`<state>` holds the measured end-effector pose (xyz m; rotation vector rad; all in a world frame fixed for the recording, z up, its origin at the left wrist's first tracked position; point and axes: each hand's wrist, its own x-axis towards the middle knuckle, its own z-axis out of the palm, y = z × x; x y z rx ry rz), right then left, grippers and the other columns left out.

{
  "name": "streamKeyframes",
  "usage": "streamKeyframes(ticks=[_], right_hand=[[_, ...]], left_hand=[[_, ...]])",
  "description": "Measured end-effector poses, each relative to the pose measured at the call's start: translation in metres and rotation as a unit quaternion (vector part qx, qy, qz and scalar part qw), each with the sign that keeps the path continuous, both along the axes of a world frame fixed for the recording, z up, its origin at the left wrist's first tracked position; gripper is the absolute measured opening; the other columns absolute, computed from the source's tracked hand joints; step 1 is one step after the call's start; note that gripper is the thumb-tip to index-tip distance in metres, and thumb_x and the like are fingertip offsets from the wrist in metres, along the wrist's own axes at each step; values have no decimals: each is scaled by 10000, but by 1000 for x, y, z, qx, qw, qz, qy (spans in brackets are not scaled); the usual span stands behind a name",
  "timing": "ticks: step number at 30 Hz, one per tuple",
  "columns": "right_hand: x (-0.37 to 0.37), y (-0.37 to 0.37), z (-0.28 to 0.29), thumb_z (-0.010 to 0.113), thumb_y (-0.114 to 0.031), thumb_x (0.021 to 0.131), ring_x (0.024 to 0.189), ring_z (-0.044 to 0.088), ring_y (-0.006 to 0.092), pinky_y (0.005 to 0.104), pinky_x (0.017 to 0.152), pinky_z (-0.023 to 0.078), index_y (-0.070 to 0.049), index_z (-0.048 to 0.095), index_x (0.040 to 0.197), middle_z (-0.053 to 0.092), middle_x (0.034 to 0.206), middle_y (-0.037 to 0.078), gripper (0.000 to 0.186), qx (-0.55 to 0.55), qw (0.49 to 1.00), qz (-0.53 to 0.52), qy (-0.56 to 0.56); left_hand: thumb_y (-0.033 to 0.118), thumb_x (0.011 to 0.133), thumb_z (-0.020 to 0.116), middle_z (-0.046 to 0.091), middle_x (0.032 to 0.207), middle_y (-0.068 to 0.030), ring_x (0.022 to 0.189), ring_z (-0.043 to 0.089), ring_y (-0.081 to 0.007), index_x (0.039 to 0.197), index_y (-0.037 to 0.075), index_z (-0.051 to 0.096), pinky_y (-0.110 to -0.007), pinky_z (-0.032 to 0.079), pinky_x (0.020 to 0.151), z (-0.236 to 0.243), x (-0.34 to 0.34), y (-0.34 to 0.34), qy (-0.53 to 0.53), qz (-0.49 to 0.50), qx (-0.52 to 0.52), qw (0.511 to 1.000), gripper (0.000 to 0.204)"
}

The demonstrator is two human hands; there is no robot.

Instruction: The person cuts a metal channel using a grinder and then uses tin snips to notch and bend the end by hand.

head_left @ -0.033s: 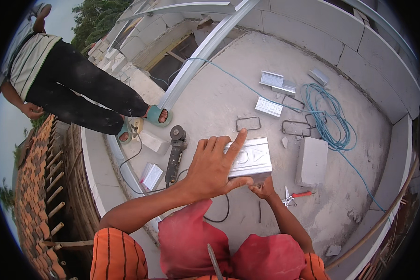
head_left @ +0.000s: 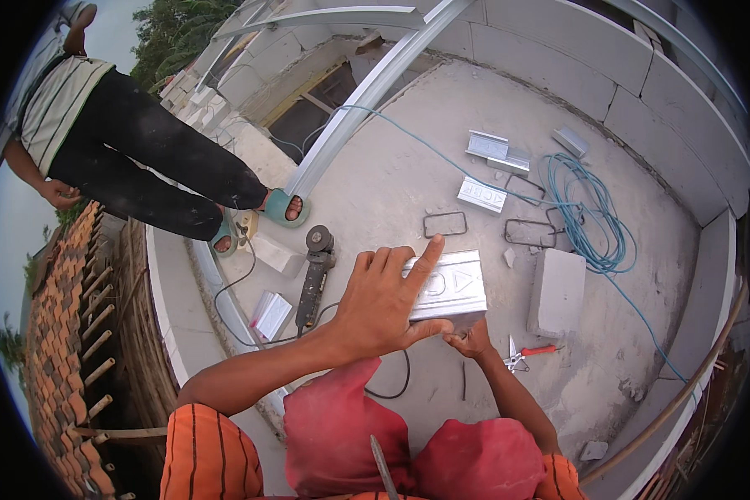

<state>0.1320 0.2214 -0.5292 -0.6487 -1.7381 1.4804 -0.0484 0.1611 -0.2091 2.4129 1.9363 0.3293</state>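
My left hand (head_left: 379,296) grips a short piece of silver metal channel (head_left: 452,290) from its left side, index finger stretched along the top and thumb at the near edge. The fingers of my right hand (head_left: 472,339) close on the channel's near right corner, partly hidden beneath it. The piece is held up in front of my knees, over the concrete floor. Left of it lies an angle grinder (head_left: 312,285) with a black cord. Snips with a red handle (head_left: 538,350) lie open to the right of my right hand.
Channel offcuts (head_left: 481,194), bent wire rectangles (head_left: 444,225), a coiled blue cable (head_left: 587,218) and a pale block (head_left: 557,293) lie ahead. A person in black trousers (head_left: 171,142) stands at left by a long metal channel (head_left: 365,90). Low block walls (head_left: 550,71) edge the floor.
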Motion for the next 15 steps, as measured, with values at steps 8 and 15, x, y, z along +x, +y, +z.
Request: streamKeyframes(ticks=[8,15], right_hand=[[-23,43,6,916,-347,574,1220,524,355,435,1033,413,-48,385,1439,526,1318,175,1058,108,993,20,-30],[-26,36,39,922,-287,604,1234,500,367,442,1043,404,-52,373,1441,512,1326,179,1029,68,989,26,-127]], left_hand=[[691,781,672,516,1175,-191,1074,482,-329,1530,-22,246,-465,333,952,47,3,3,24,0,15,1000,1118],[746,810,591,520,1140,-176,1052,481,-319,1533,15,276,-465,343,930,-24,-30,29,38,53,37,997,1076]])
